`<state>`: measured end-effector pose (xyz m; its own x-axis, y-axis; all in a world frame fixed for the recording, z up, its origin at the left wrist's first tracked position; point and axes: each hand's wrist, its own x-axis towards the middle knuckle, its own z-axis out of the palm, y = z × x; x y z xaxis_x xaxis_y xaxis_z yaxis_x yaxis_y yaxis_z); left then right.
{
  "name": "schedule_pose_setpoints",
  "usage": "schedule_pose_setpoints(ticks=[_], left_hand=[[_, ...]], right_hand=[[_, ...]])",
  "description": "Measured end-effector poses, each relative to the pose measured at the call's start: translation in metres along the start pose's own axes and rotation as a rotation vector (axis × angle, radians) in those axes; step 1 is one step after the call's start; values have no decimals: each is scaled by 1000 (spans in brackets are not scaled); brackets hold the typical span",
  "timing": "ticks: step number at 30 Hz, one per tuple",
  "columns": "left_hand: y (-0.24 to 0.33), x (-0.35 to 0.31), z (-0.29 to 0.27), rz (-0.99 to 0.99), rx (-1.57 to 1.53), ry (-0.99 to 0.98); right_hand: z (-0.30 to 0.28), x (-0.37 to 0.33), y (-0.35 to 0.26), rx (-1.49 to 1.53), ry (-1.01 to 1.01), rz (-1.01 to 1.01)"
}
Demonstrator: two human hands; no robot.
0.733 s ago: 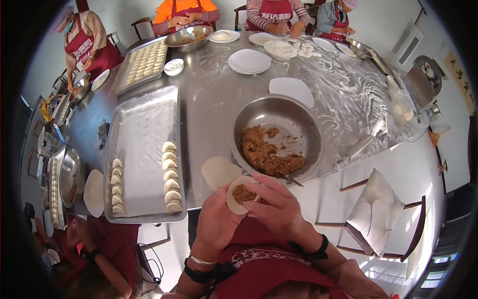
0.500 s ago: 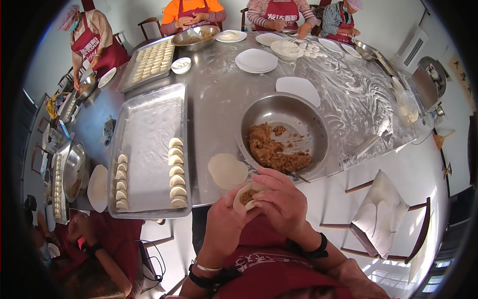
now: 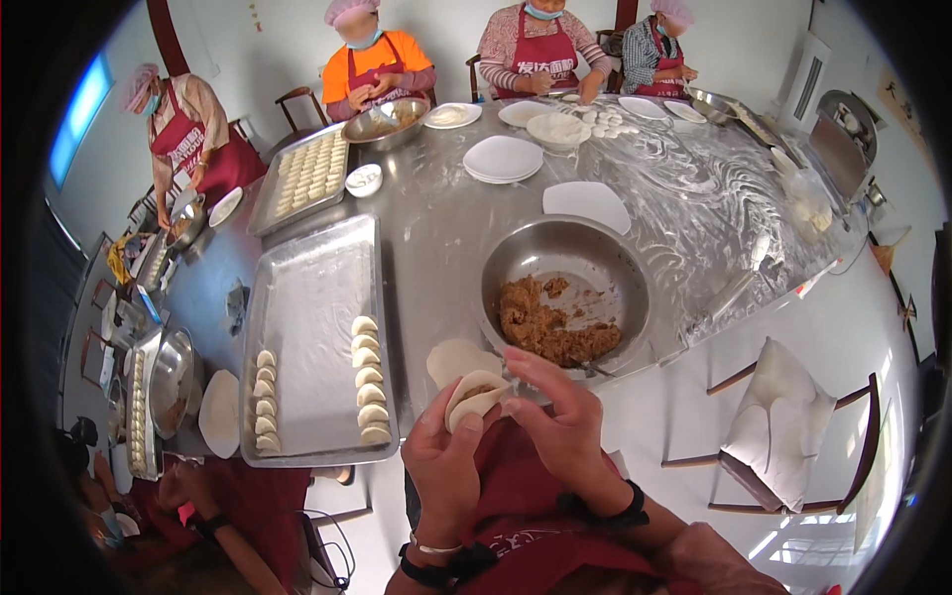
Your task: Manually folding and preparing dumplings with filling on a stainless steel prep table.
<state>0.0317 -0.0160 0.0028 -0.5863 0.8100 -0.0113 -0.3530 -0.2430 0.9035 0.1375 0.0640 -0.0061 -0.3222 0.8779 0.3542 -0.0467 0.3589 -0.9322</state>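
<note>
A half-folded dumpling [image 3: 474, 397], a round dough wrapper with brown filling showing in its fold, rests in my left hand [image 3: 443, 461], whose fingers and thumb grip its side. My right hand [image 3: 562, 421] is beside it, thumb and forefinger spread apart; the thumb tip is close to the dumpling's right edge, and whether it touches I cannot tell. Flat dough wrappers [image 3: 454, 359] lie on the steel table just beyond my left hand. A large steel bowl [image 3: 630, 263] with brown minced filling [image 3: 555, 322] stands past my right hand.
Left of my hands, a metal tray [image 3: 315, 352] holds two rows of folded dumplings. White plates [image 3: 503, 159] and a full dumpling tray [image 3: 307, 178] stand farther off. A flour-dusted area [image 3: 714, 188] covers the right side. Co-workers surround the table; a cushioned chair [image 3: 778, 426] is at right.
My right fingers have come away from the wrapper and spread. The wrapper has tilted and is folded further, mostly in my left hand. The whole view has shifted a little.
</note>
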Motion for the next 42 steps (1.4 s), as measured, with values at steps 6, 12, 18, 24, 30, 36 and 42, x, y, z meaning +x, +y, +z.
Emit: schedule_pose_setpoints(ticks=[6,12,18,24,30,36,42], left_hand=[[-14,-5,1,69,-16,11],[-21,-7,-2,94,7,34],[-24,-10,-4,102,69,16],[-24,-13,-9,108,172,-77],[-22,-13,-8,78,65,-45],[-22,-17,-7,66,59,-34],[-18,-18,-6,49,68,-33]], right_hand=[[4,-14,18,209,-41,148],[6,-16,14,156,-24,71],[6,-12,1,31,70,16],[-7,-7,7,-51,-25,-187],[-14,-4,1,77,-142,51],[-9,-11,16,299,-174,61],[-8,-10,8,96,-116,-84]])
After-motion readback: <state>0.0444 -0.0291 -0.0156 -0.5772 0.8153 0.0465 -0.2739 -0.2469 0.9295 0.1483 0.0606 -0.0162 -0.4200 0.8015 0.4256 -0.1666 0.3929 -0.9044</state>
